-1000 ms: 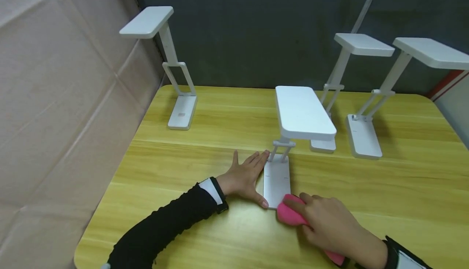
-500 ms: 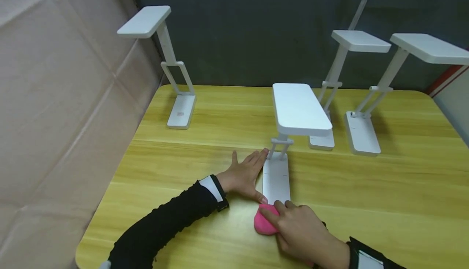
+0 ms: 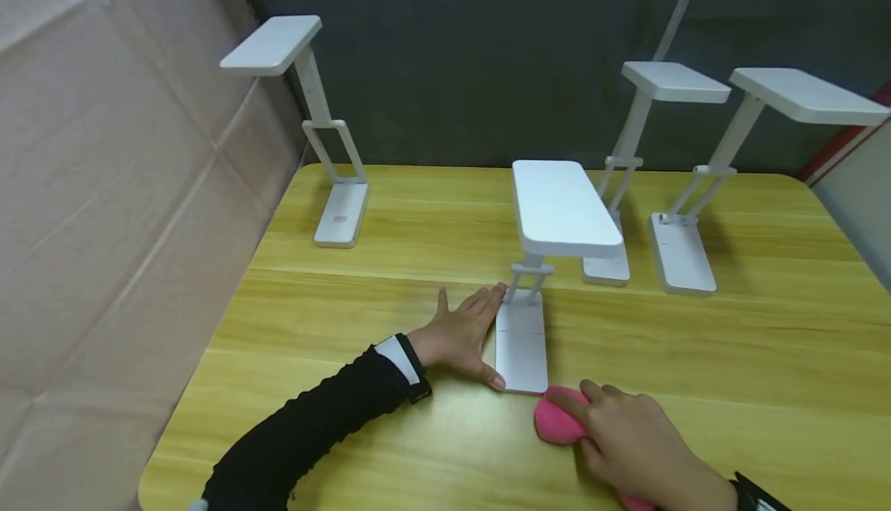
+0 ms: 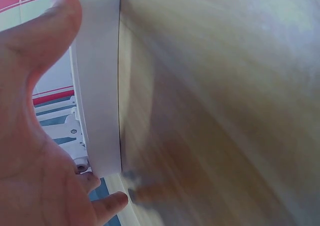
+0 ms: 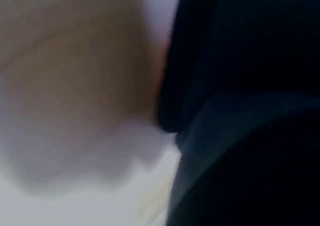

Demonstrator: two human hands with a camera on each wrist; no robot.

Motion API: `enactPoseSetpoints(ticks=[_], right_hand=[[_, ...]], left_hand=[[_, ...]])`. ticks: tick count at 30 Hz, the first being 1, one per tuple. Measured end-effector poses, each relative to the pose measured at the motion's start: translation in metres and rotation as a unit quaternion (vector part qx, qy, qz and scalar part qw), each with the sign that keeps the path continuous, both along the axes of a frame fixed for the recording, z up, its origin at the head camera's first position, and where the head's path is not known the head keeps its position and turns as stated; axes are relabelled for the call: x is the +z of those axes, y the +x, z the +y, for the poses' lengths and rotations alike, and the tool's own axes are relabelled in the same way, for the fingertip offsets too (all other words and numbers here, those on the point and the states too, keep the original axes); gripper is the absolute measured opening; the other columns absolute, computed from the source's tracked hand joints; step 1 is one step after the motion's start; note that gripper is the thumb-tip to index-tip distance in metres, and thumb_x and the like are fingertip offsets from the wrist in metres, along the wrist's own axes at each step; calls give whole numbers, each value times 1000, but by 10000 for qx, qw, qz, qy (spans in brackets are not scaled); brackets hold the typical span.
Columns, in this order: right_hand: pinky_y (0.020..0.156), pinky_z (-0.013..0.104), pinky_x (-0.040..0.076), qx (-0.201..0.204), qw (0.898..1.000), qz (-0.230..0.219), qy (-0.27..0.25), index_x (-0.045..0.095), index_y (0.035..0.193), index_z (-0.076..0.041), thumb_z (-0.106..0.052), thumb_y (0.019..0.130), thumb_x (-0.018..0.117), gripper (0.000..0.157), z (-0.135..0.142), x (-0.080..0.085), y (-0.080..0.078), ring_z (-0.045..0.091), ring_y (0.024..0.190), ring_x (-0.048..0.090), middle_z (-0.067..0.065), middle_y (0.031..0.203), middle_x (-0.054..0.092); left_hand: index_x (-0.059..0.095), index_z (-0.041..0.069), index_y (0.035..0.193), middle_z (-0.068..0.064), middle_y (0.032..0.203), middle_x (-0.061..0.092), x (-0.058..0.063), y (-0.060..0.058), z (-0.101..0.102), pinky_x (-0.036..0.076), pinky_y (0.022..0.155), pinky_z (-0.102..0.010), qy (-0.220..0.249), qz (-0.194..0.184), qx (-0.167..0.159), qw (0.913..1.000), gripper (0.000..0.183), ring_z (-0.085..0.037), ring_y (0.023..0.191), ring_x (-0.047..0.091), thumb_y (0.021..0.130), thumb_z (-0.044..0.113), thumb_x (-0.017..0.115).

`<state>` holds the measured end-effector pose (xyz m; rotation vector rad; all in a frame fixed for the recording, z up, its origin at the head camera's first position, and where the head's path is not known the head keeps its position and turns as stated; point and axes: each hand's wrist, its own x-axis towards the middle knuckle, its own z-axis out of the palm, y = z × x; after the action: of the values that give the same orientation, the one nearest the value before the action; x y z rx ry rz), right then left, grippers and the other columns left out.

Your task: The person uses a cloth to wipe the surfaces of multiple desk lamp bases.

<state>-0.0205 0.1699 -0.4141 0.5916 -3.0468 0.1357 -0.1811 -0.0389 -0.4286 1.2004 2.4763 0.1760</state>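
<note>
A white folding desk lamp (image 3: 520, 345) stands upright in front of me on the wooden table, its flat head above its base. My left hand (image 3: 465, 338) lies spread along the left side of that base, thumb at the near corner and fingertips by the hinge. In the left wrist view, the side of the base (image 4: 97, 85) runs right along the palm. My right hand (image 3: 636, 437) grips a bunched pink cloth (image 3: 559, 417) on the table, just off the base's near right corner. The right wrist view is mostly blurred, with a dark band filling much of it.
Two similar white lamps, a middle one (image 3: 605, 260) and a right one (image 3: 685, 256), stand behind to the right. Another lamp (image 3: 341, 217) is at the back left. Pale fabric (image 3: 125, 225) hangs along the table's left side, with a dark backdrop (image 3: 445, 63) behind.
My right hand swept the pink cloth left along the near edge of the lamp base, then back to the right. The left hand kept its place beside the base.
</note>
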Motion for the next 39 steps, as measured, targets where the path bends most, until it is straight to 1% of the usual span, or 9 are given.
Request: enactPoseSetpoints(ticks=[4,8,12,16,20,26,32,36,39], right_hand=[[36,25,27,-205,9997,-26,87,57,117,-26,-17,63,62,56,8,16,-15,8,51,38,1,77,54],[35,25,28,-303,9994,188,-42,52,122,-22,-18,65,64,59,5,29,-43,12,51,42,9,84,58],[33,23,25,-184,9973,689,-186,53,119,-16,-17,67,64,53,-3,23,-70,10,47,35,7,73,53],[31,22,21,-8,9924,1221,-148,56,112,-10,-14,64,61,49,-8,7,-80,9,43,31,8,68,50],[33,22,21,35,9940,1080,-186,54,113,-8,-13,63,63,50,-10,1,-74,9,43,30,7,68,48],[35,23,25,41,9984,563,-57,54,112,-9,-18,65,64,49,-10,9,-52,8,44,32,7,73,52],[36,26,30,17,10000,40,75,51,112,-14,-19,64,65,51,-14,16,-26,12,48,42,6,78,55],[39,28,34,335,9987,-377,-55,53,114,-16,-17,64,64,51,-11,20,-15,9,50,42,0,78,54],[41,28,35,711,9931,-826,-440,55,117,-21,-16,65,64,53,-7,27,-16,5,49,38,-2,82,56]], left_hand=[[-20,15,138,-8,150,-3,-3,-1,-3,-1,95,-71,3,0,17,10000,133,-21,135,1,55,78,63],[-19,14,138,-8,150,-2,-5,-2,-3,-1,95,-71,41,6,29,10000,133,-21,135,2,55,77,63],[-18,15,139,-5,150,-3,-6,-1,-1,-1,96,-70,94,-70,21,9999,132,-20,135,2,55,77,63],[-17,15,139,-4,150,-2,-6,1,1,-1,96,-70,104,-100,4,9999,132,-19,135,2,55,77,63],[-17,15,139,-2,150,-3,-5,1,0,-1,97,-69,74,-61,25,10000,132,-19,135,2,55,77,64],[-18,16,139,-1,150,-7,-4,-1,-1,-2,96,-69,66,10,-66,10000,131,-20,136,0,56,78,61],[-18,15,139,-2,150,-6,-3,-2,0,-1,96,-70,87,91,-111,9999,132,-20,136,0,56,77,63],[-19,15,139,-2,150,-7,-3,-2,0,-1,96,-70,93,74,-132,9998,132,-20,135,0,56,77,63],[-19,15,139,-4,150,-6,-4,-3,-1,-1,95,-70,115,81,-153,9998,132,-20,135,0,56,78,62]])
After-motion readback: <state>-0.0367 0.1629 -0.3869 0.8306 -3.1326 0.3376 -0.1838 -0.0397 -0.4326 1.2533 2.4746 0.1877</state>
